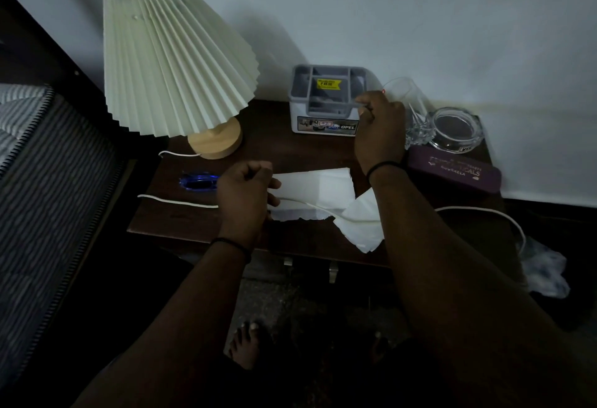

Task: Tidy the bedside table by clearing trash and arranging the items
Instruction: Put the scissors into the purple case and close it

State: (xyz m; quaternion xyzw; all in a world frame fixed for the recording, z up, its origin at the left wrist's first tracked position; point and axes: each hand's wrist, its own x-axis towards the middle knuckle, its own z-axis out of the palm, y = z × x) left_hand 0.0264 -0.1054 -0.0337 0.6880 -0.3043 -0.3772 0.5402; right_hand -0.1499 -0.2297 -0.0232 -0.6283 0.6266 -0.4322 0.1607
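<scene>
Tidying underway – both hands over the bedside table (181, 223), paper trash not yet cleared.

Nearest, the left hand (245, 191) is loosely curled at the edge of the torn white tissue paper (316, 194), likely about to gather it; whether it actually pinches the sheet I cannot tell. A white cable (181, 202) runs across the paper, so it may snag. Beside that, blue glasses (198, 181). Farther back the right hand (379, 126) curls by the grey organizer box (326, 100) – what it grips is unclear. Behind: drinking glass (412, 107), ashtray (458, 129), purple case (455, 173), lamp (176, 52) at the wall.
</scene>
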